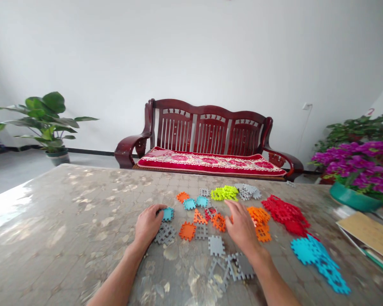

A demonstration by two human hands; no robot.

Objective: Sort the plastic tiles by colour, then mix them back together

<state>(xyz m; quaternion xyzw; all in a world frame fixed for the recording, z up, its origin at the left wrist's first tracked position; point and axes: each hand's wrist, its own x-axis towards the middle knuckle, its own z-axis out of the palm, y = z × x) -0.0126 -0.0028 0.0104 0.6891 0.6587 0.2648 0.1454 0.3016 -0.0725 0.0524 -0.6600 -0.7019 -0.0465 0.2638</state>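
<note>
My left hand rests on the table at the left edge of the loose pieces, its fingertips at a small blue square piece; whether it grips the piece is unclear. A grey piece lies just below it. My right hand is over the pieces, fingers apart, between an orange piece and the orange pile. Between the hands lie an orange square, an orange triangle, a grey window piece and blue pieces. Yellow-green pieces lie beyond my right hand.
The patterned table also bears a red pile, a blue pile, grey pieces, a notebook and purple flowers in a teal pot at the right. Behind it stands a wooden bench.
</note>
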